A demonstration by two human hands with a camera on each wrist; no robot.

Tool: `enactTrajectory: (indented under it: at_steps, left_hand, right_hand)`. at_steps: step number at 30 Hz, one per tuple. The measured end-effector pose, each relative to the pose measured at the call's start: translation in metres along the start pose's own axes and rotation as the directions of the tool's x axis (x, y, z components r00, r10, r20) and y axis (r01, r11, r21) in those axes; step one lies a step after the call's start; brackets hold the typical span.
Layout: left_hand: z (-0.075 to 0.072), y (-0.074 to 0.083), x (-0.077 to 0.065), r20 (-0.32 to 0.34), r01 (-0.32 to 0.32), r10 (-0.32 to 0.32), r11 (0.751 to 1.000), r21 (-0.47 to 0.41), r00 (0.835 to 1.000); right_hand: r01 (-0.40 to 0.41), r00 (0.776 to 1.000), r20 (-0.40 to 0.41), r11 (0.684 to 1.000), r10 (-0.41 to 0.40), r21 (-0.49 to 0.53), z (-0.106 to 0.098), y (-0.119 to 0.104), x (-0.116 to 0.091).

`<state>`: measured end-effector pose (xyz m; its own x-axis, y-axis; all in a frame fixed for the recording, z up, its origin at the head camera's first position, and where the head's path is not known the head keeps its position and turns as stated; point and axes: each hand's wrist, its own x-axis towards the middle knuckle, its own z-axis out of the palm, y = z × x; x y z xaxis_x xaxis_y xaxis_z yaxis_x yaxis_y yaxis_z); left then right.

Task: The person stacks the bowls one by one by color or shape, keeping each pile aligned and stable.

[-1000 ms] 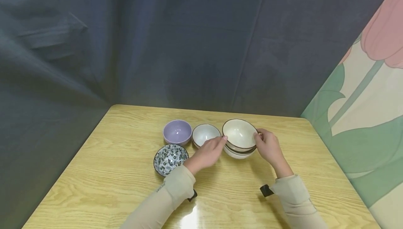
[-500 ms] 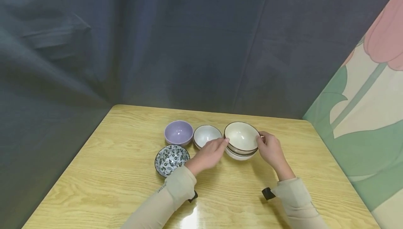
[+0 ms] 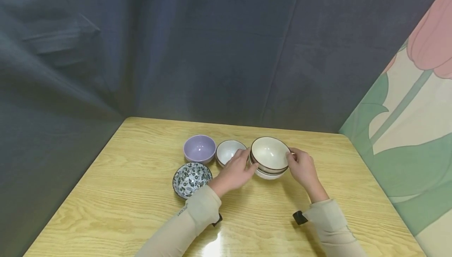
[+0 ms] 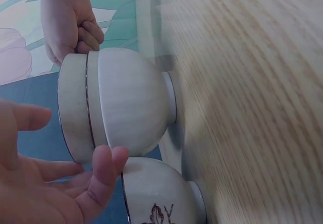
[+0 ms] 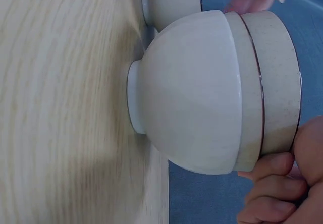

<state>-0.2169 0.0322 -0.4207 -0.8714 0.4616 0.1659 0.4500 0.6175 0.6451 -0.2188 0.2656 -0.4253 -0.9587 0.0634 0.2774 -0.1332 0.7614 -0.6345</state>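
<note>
A stack of nested bowls stands on the table: a white bowl [image 5: 192, 93] at the bottom, with brown-rimmed cream bowls above it. The top cream bowl [image 3: 270, 153] faces up, its inside visible. My right hand [image 3: 301, 168] pinches the stack's right rim, fingers curled below the edge in the right wrist view. At the left side of the stack, my left hand [image 3: 236, 172] has its fingers loosely spread, fingertips close to or touching the bowls; its thumb is apart from the rim in the left wrist view. Beside it sits a smaller white bowl [image 3: 229, 151] with a dark rim, partly hidden by that hand.
A purple bowl [image 3: 199, 148] stands left of the small white bowl. In front of it is a blue-and-white floral bowl [image 3: 190, 178], close to the left forearm. The wooden table [image 3: 123, 190] meets a dark curtain [image 3: 212, 53] at the back.
The top cream bowl has settled slightly lower into the stack. My left hand's fingers have loosened and spread along the stack's left side. The right hand keeps its grip on the rim.
</note>
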Motion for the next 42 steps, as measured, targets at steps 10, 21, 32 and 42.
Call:
enactTrajectory:
  at_steps: [10,21,32,42]
  left_hand:
    - [0.0008,0.0038,-0.0004,-0.003,-0.055,0.056,0.997,0.052,0.998]
    - [0.0011,0.0047,0.0013,0.009,-0.034,0.034,0.999,0.002,0.999]
    - [0.0,0.0075,-0.0017,0.051,0.029,-0.025,0.998,-0.063,0.998]
    - [-0.0001,0.008,-0.0009,0.066,-0.01,0.013,0.999,-0.044,0.998]
  right_hand:
    - [-0.002,1.0,-0.014,1.0,0.002,-0.007,0.0013,0.0004,0.0006]
    - [-0.004,1.0,-0.011,1.0,0.004,0.012,0.0019,0.0023,0.0016]
    - [0.002,1.0,-0.002,1.0,-0.002,0.007,0.0004,0.0023,0.0001]
    - [-0.011,0.999,0.05,1.0,0.011,0.0,-0.005,0.0021,0.0057]
